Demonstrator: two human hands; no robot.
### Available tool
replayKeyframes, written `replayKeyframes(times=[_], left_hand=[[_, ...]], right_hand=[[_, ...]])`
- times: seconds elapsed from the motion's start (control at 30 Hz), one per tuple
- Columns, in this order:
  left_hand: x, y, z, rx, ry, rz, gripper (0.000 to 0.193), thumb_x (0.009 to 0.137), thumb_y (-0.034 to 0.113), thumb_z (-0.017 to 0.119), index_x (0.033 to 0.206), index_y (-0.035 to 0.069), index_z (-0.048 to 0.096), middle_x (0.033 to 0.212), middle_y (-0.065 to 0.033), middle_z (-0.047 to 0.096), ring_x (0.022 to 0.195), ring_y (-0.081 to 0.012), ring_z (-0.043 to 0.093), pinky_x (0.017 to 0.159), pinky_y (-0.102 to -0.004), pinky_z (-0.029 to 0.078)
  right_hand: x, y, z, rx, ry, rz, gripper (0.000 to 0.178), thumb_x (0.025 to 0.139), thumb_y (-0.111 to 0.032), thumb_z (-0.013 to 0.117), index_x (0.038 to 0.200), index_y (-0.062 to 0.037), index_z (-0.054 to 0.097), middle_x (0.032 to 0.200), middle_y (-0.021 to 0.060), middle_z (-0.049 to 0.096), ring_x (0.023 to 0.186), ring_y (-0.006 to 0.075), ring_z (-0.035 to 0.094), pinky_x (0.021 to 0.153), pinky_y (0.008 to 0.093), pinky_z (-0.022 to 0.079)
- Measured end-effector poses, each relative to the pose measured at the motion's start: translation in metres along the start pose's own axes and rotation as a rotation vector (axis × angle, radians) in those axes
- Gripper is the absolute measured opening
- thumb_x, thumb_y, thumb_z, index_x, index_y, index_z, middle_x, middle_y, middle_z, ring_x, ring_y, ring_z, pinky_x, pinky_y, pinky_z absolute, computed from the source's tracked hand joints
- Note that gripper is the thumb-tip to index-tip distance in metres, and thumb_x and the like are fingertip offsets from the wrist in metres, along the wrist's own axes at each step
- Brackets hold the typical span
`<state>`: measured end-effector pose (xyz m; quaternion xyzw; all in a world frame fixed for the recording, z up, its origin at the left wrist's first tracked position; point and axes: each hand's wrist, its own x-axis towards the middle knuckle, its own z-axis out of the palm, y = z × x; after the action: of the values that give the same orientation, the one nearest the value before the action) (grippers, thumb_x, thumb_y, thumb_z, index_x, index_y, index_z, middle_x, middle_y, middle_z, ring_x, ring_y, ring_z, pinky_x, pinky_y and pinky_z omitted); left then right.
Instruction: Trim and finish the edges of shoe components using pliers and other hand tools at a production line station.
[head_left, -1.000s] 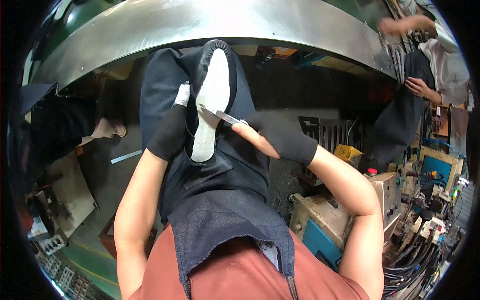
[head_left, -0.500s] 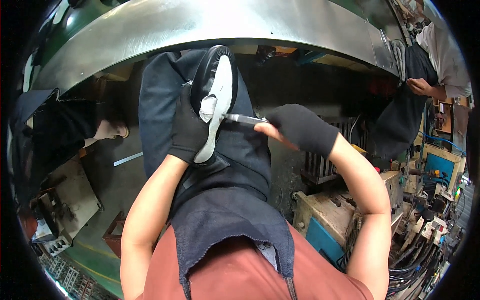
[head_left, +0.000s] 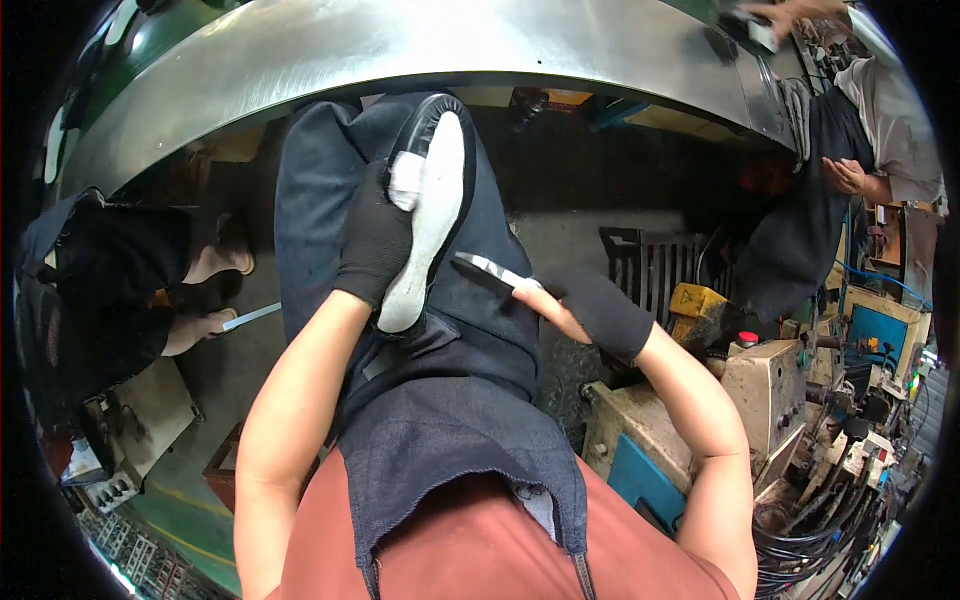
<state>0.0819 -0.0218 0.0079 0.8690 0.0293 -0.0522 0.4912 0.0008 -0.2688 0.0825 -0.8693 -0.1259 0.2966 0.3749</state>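
Note:
My left hand [head_left: 380, 235], in a black fingerless glove, grips a black shoe [head_left: 440, 108] by its side, with its pale underside [head_left: 437, 185] facing up. A white wrapping [head_left: 405, 180] covers the thumb area against the shoe's edge. The shoe rests toe-away above my lap, on dark trousers. To its right, my right hand [head_left: 590, 310], also gloved in black, is closed around a slim silver metal hand tool [head_left: 490, 268]. The tool's tip points at the shoe and stands apart from it. Its exact kind is hard to make out.
A curved metal bench [head_left: 400, 50] spans the far side. At right, a co-worker's hand [head_left: 845, 175] hangs beside dark cloth; another hand [head_left: 790, 15] is over the bench end. Near my right arm stand a machine box [head_left: 765, 385] with a red button and a yellow part [head_left: 695, 300].
My right hand and the tool have drawn back from the shoe's edge, toward me. The shoe has turned, showing more of its underside. A co-worker's hand has appeared at the upper right.

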Motion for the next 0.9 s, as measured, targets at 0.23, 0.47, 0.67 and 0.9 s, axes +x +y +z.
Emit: replayKeyframes(times=[0.23, 0.47, 0.67, 0.9], left_hand=[[-0.008, -0.008, -0.012, -0.403, -0.342, -0.037, 0.071, 0.082, 0.029, 0.075, 0.136, 0.000, 0.041, 0.126, -0.0177, 0.056, 0.117, -0.0261, 0.054, 0.100, -0.0362, 0.043], [-0.024, -0.002, -0.033, -0.186, -0.308, 0.144, 0.118, 0.064, 0.030, 0.088, 0.151, -0.001, 0.015, 0.152, -0.0216, 0.029, 0.142, -0.0311, 0.028, 0.115, -0.0381, 0.027], [-0.041, 0.018, -0.043, -0.265, -0.193, 0.090, 0.107, 0.069, 0.021, 0.085, 0.151, 0.003, 0.018, 0.149, -0.0164, 0.034, 0.140, -0.0283, 0.032, 0.114, -0.0377, 0.028], [0.134, 0.127, -0.043, -0.599, -0.276, -0.068, 0.047, 0.093, 0.025, 0.063, 0.132, 0.001, 0.049, 0.112, -0.0077, 0.063, 0.099, -0.0144, 0.060, 0.085, -0.0295, 0.051]], right_hand=[[0.047, -0.058, -0.036, -0.014, 0.305, -0.451, 0.042, 0.097, -0.040, 0.052, 0.087, -0.0010, 0.064, 0.077, 0.0237, 0.061, 0.074, 0.0413, 0.062, 0.065, 0.0418, 0.048], [0.021, -0.019, 0.001, 0.319, 0.291, 0.036, 0.050, 0.100, -0.047, 0.047, 0.087, -0.0019, 0.064, 0.064, 0.0003, 0.055, 0.059, 0.0115, 0.056, 0.056, 0.0285, 0.046], [0.004, -0.011, 0.105, 0.836, 0.403, 0.450, 0.053, 0.101, -0.051, 0.039, 0.094, -0.0023, 0.061, 0.073, 0.0059, 0.062, 0.061, 0.0142, 0.062, 0.055, 0.0315, 0.048], [0.008, 0.017, 0.109, 0.874, 0.494, 0.490, 0.054, 0.100, -0.051, 0.044, 0.092, -0.0009, 0.062, 0.068, 0.0057, 0.062, 0.057, 0.0151, 0.062, 0.055, 0.0309, 0.048]])
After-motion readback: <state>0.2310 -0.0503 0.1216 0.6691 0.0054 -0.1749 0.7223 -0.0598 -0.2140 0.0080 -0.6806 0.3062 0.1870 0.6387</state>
